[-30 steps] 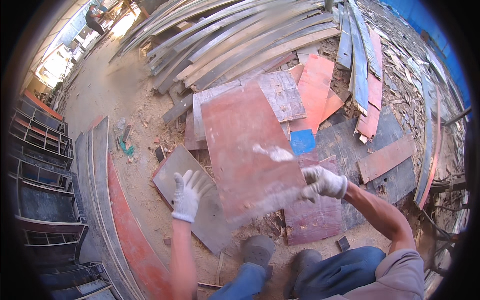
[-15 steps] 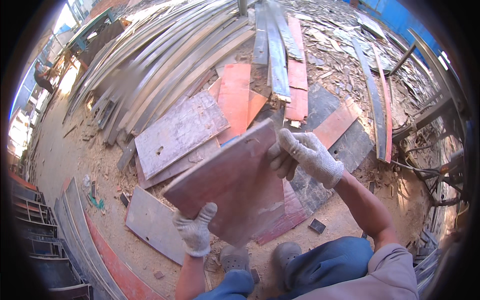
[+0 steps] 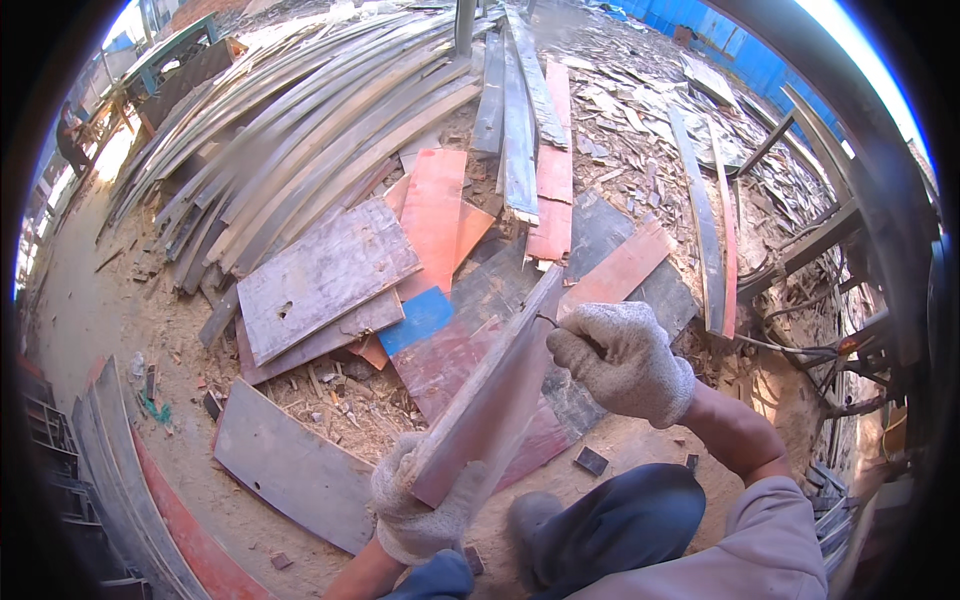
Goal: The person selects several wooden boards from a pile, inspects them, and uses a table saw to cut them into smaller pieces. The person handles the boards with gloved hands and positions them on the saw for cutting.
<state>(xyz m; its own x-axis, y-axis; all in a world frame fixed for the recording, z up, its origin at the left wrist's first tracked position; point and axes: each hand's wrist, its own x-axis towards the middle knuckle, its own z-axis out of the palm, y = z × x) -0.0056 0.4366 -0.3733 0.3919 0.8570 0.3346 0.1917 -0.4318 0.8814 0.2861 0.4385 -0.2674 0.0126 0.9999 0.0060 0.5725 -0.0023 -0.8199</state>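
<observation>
A reddish-brown plywood board (image 3: pixel 497 405) stands tilted on its edge in front of me, its pale layered edge turned up. My left hand (image 3: pixel 420 510), in a pale knitted glove, is closed around its lower near end. Close to the board's upper far end is my right hand (image 3: pixel 625 362), gloved alike, with the fingers curled shut. Between these fingers and the board's face shows a thin dark bent piece (image 3: pixel 546 319), like a nail or wire. Whether it is still fixed in the board I cannot tell.
Greyish boards (image 3: pixel 325 272) lie stacked at the left, with a curved-looking grey panel (image 3: pixel 290 465) nearer me. An orange board (image 3: pixel 434 220) and a blue piece (image 3: pixel 416 320) lie beyond. Long planks (image 3: pixel 330 150) are piled at the back left. A metal frame (image 3: pixel 850 215) stands at the right.
The board has turned from showing its broad face to nearly edge-on. My left hand has shifted its hold around the near end. My right hand has moved a little lower and curled tighter.
</observation>
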